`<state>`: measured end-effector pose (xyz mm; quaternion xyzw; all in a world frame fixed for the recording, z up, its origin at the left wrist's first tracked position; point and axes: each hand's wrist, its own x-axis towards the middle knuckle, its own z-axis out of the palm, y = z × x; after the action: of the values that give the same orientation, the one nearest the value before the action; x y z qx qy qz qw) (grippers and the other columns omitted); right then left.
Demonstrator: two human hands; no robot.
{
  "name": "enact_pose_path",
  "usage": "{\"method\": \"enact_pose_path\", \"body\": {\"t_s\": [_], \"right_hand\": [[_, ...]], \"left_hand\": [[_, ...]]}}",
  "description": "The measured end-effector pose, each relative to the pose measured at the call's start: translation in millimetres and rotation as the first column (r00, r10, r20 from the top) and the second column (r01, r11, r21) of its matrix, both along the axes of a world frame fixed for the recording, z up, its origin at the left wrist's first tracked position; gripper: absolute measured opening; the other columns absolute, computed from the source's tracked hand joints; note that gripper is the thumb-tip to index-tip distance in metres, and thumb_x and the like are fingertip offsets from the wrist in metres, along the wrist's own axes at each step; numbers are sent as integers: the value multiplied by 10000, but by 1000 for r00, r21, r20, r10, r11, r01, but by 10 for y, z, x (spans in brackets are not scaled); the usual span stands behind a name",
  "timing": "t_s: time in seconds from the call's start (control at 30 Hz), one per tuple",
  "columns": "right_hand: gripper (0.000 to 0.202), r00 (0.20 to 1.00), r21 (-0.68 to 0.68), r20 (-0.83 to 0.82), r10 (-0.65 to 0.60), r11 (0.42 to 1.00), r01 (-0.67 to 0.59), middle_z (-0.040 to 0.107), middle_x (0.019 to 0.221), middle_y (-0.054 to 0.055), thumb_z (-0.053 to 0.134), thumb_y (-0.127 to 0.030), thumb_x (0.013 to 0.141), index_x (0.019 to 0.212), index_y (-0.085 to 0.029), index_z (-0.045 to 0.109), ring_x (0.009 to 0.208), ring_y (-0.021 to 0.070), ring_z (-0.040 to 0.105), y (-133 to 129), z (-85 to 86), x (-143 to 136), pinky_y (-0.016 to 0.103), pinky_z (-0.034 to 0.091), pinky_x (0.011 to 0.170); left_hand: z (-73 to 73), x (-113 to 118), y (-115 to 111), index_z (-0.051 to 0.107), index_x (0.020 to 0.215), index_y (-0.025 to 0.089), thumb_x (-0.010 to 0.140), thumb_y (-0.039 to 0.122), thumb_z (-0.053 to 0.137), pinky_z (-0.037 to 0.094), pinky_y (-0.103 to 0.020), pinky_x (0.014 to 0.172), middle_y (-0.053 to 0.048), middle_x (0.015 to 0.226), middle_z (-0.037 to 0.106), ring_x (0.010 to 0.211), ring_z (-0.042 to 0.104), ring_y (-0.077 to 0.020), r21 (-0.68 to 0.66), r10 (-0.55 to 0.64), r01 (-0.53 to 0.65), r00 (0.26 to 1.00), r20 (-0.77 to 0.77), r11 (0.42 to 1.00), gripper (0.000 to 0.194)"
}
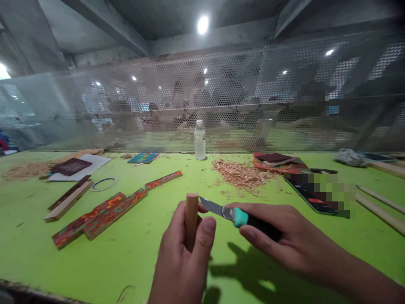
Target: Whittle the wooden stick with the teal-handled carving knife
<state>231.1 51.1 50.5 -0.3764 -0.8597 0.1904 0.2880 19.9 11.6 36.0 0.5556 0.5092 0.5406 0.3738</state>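
Observation:
My left hand (183,257) grips a short round wooden dowel (191,211) upright, its rounded top end poking above my fingers. My right hand (281,240) holds a knife (236,216) with a teal and black handle. Its grey blade points left and its tip touches the dowel just below the top. Both hands hover low over the green table (152,253), near the front edge.
A pile of wood shavings (242,174) lies behind my hands, with a clear plastic bottle (200,140) beyond it. Painted wooden strips (101,215) and plain slats lie to the left. Long dowels (379,207) lie at the right. A perforated mesh screen (221,93) closes the table's far side.

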Motion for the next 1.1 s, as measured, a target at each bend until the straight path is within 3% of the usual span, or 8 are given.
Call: {"method": "enact_pose_path", "body": {"t_s": [0.3,0.47,0.67,0.83,1.1], "right_hand": [[278,999,81,29,39,996,-41,820,932,64,564,-383,1010,1200,-274,735,805,243,787,-78,48,34,259,572,579],[350,999,141,5,49,989,-49,823,1121,57,613,-332,979,1317,-305,701,910,255,805,-89,48,34,259,625,675],[343,999,144,33,27,989,-32,823,1121,63,602,-345,986,1304,-297,720,869,262,805,-92,54,45,261,616,601],[318,998,136,57,34,990,-41,831,1041,59,576,-368,1005,1279,-292,720,854,248,803,-109,59,55,244,602,575],[269,1000,156,26,-16,988,12,835,968,72,599,-388,983,1159,-276,769,810,267,808,-115,46,3,289,637,639]], "left_hand": [[-16,49,-37,611,876,246,865,763,604,397,-259,546,10,665,587,648,554,-193,9,90,-90,995,-51,996,517],[-35,65,-33,608,897,237,913,749,547,415,-257,602,-6,748,602,711,563,-189,74,9,-5,998,-55,997,516],[-46,50,-28,614,887,245,898,804,495,387,-275,592,2,703,581,654,511,-192,58,71,-66,993,-98,996,572],[-56,59,-27,624,925,232,904,785,516,367,-268,592,-20,835,648,761,568,-200,67,84,-78,992,-93,995,565],[-35,70,-27,662,967,231,909,763,536,380,-259,606,23,716,548,663,492,-180,27,126,-124,986,-111,992,550]]}}
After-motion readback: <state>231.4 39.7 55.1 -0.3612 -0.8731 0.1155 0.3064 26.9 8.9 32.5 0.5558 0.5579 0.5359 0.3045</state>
